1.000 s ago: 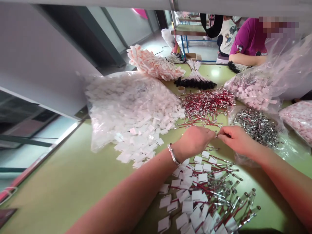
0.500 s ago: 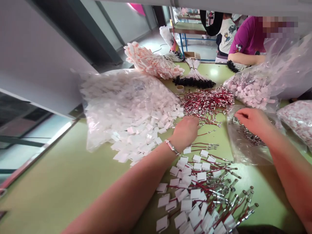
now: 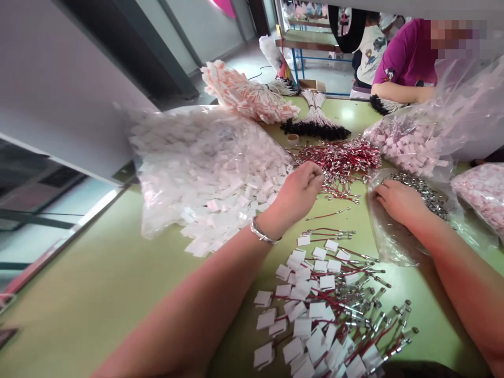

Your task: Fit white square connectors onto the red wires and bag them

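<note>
My left hand (image 3: 297, 195) is closed, thumb and fingers curled together, at the near left edge of a pile of red wires (image 3: 344, 157) with metal ends. Whatever lies between its fingertips is hidden. My right hand (image 3: 403, 203) rests on a clear plastic bag (image 3: 388, 244) that holds small shiny metal parts (image 3: 435, 199). Its fingers are bent down and pressed together, and what they pinch cannot be made out. In front of me several white plastic pieces (image 3: 302, 327) lie joined to red wires, with glass fuses (image 3: 378, 323) at the wire ends.
A large clear bag (image 3: 189, 157) spills white pieces at left. Behind are orange-white bundles (image 3: 248, 97) and black-tipped white cables (image 3: 315, 126). Bags of pinkish pieces (image 3: 413, 147) stand at right. A person in a purple shirt (image 3: 405, 55) sits across the table.
My left hand has lifted slightly away, its thumb side now showing. My right hand has come down and back onto the bag, uncovering metal parts beyond it. The view has shifted slightly.
</note>
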The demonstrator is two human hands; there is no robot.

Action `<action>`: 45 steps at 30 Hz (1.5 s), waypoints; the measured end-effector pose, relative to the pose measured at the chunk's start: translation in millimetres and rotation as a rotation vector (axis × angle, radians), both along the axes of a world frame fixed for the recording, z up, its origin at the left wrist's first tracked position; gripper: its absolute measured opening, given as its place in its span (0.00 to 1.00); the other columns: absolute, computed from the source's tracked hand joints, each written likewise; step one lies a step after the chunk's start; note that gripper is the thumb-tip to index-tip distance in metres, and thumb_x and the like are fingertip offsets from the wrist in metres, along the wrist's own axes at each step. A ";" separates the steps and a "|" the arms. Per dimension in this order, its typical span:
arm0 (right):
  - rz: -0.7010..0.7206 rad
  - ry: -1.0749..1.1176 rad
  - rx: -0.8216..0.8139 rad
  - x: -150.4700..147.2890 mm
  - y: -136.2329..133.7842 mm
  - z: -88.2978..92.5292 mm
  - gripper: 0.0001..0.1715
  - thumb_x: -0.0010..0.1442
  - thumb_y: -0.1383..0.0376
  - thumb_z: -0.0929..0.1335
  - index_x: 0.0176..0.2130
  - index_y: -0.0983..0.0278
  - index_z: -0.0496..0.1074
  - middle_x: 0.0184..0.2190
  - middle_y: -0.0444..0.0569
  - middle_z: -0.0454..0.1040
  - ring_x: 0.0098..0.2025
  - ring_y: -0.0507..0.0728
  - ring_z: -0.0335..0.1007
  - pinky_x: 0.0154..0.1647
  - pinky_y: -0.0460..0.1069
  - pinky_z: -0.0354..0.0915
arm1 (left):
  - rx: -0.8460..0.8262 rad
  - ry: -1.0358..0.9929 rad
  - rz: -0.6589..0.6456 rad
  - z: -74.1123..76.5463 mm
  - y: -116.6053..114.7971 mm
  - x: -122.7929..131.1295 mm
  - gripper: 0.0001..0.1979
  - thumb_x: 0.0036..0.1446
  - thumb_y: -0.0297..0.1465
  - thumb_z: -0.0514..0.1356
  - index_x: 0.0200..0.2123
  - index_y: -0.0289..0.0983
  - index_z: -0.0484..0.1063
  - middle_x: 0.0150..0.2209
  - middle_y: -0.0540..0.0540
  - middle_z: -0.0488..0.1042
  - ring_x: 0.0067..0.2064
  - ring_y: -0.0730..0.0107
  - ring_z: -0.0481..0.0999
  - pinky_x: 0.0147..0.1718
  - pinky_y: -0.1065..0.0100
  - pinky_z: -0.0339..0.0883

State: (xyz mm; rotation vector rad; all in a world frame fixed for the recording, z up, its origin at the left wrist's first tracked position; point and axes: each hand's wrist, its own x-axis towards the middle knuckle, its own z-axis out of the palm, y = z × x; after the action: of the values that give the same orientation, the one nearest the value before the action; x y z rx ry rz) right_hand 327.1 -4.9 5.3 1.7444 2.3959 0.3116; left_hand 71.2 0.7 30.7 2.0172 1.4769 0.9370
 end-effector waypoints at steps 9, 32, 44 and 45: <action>0.035 0.028 -0.076 -3.0 -3.7 4.3 0.13 0.62 0.62 0.61 0.39 0.64 0.72 0.37 0.54 0.73 0.40 0.60 0.70 0.33 0.50 0.59 | -0.280 -0.165 -0.044 -13.1 -2.2 1.0 0.07 0.60 0.32 0.53 0.31 0.37 0.67 0.23 0.53 0.64 0.23 0.76 0.60 0.23 0.71 0.54; 0.119 1.050 -0.084 -50.3 -33.3 1.8 0.09 0.62 0.63 0.63 0.33 0.62 0.71 0.26 0.44 0.73 0.27 0.52 0.64 0.31 0.48 0.59 | -0.338 -0.204 -0.280 -15.5 -18.3 18.6 0.09 0.56 0.32 0.57 0.28 0.35 0.75 0.24 0.51 0.71 0.25 0.78 0.64 0.26 0.72 0.61; -0.060 1.047 -0.456 -50.4 -34.5 20.1 0.14 0.58 0.67 0.66 0.21 0.63 0.66 0.17 0.40 0.67 0.22 0.49 0.59 0.27 0.46 0.56 | 0.228 0.402 -0.533 -22.1 -20.8 13.8 0.13 0.63 0.30 0.51 0.32 0.36 0.74 0.30 0.45 0.74 0.33 0.68 0.71 0.35 0.64 0.66; -0.074 1.045 -0.482 -50.1 -34.1 20.1 0.15 0.58 0.67 0.66 0.21 0.63 0.66 0.17 0.40 0.67 0.22 0.49 0.59 0.27 0.46 0.57 | 0.231 0.424 -0.551 -21.3 -20.3 13.4 0.14 0.63 0.30 0.50 0.32 0.37 0.74 0.30 0.45 0.74 0.33 0.68 0.71 0.35 0.64 0.66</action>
State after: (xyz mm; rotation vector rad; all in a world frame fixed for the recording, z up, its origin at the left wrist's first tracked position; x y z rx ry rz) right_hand 276.9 -38.9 25.4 1.9777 2.5693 -1.3884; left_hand 84.6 -19.6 9.4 2.7184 0.9202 0.4809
